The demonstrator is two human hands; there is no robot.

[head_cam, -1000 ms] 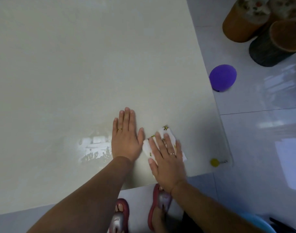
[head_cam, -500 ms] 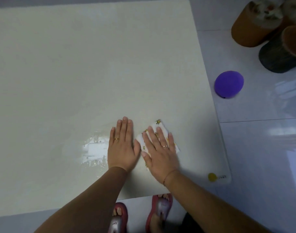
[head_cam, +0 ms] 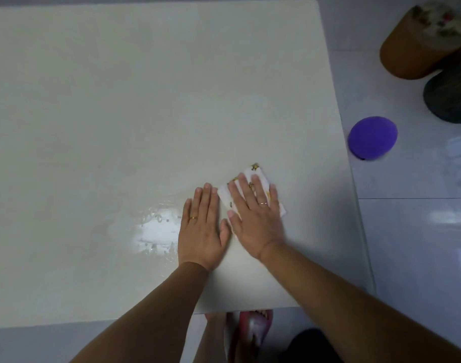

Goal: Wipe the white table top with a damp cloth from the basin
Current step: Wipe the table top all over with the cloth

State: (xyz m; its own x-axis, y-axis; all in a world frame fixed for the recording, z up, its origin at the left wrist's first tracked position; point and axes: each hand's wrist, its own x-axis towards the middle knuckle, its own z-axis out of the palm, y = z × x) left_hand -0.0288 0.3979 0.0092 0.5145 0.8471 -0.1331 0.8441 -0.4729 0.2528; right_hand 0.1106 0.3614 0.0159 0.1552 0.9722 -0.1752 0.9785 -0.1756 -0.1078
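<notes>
The white table top fills most of the view. A folded white cloth with small yellow prints lies on it near the right front corner. My right hand presses flat on the cloth, fingers spread, covering most of it. My left hand lies flat on the bare table just left of the cloth, fingers together, holding nothing. A shiny wet patch shows left of my left hand. The basin is not in view.
A purple balloon lies on the tiled floor right of the table. An orange cylindrical stool and a dark one stand at the far right. My feet in red slippers show below the table's front edge.
My right hand has pushed the cloth away from the front edge, further onto the table. My left hand has moved forward alongside it.
</notes>
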